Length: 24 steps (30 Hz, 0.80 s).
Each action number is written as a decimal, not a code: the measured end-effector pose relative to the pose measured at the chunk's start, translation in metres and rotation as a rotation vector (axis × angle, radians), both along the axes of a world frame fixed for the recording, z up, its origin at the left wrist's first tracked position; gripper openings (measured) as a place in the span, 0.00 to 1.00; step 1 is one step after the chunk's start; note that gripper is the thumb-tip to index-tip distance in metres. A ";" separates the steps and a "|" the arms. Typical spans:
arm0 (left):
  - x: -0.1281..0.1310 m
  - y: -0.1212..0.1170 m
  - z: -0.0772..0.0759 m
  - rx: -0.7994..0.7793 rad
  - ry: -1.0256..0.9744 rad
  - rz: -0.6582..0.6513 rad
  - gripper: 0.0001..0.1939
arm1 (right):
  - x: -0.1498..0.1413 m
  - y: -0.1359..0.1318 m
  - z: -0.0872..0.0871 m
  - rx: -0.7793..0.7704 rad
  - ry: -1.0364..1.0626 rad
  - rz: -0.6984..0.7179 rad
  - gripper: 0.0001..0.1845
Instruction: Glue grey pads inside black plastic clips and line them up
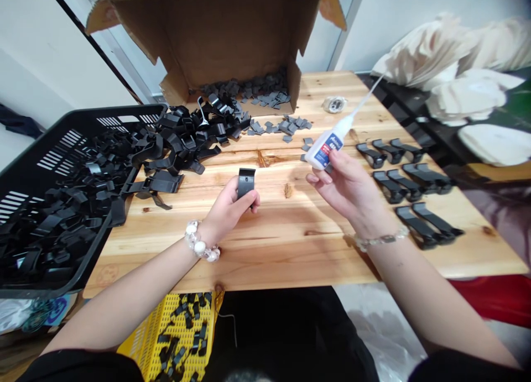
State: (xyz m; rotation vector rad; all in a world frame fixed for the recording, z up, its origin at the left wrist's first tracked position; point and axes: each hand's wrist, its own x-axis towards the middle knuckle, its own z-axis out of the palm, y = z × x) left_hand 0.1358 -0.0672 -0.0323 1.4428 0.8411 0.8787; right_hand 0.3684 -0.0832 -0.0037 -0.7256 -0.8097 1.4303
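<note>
Left hand point(226, 213) pinched curved black plastic-looking clip point(246, 184) above pale wooden desk point(282, 241); right hand point(352, 189) gripped white, blue-labelled plastic bottle point(327, 148) at clip's two o'clock, nozzle point(367, 99) raised. Hard squeeze could have spilled contents; loose pinch, dropped clip.

left: crate point(25, 174) | rear: carton point(228, 28), on table point(265, 249) | right: rowed pieces point(418, 179), on table | below: basket point(143, 338)

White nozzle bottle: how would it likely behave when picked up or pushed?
The white nozzle bottle is probably light, being small in the right hand. Its long, thin nozzle may flex if pushed; stood upright, its tall shape could tip.
</note>
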 end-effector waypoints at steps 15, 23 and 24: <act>0.000 0.000 -0.002 0.012 0.028 -0.001 0.06 | 0.000 0.006 -0.009 -0.133 0.074 -0.056 0.05; 0.000 0.000 0.000 0.020 0.061 -0.004 0.06 | 0.000 0.007 -0.009 -0.151 -0.044 -0.068 0.07; 0.000 0.000 0.001 0.021 0.064 -0.006 0.06 | 0.000 0.006 -0.010 -0.147 -0.064 -0.069 0.08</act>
